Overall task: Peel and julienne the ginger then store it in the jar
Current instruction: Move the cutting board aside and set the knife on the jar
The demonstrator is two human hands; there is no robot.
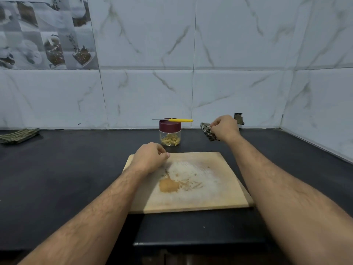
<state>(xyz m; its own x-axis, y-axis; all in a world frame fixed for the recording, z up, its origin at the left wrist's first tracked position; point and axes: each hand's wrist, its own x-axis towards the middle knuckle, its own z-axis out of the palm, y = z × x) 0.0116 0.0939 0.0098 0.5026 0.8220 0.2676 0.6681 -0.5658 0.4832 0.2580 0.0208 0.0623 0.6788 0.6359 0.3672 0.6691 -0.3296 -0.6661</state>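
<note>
A small clear jar (170,138) with a maroon lid stands on the dark counter behind the wooden cutting board (219,192). Julienned ginger strips lie inside it. A yellow-handled knife (177,120) rests flat across the lid. On the board sit an orange-brown stain (169,185) and a few ginger scraps (193,185). My left hand (149,159) rests on the board's far left corner, fingers curled with nothing seen in them. My right hand (225,128) is at the back of the counter, closed on a patterned cloth (208,131).
A folded green cloth (19,135) lies at the far left of the black counter (66,178). Tiled walls close off the back and right. A small dark gap (238,118) shows in the wall behind my right hand. The counter's front edge (198,243) is near me.
</note>
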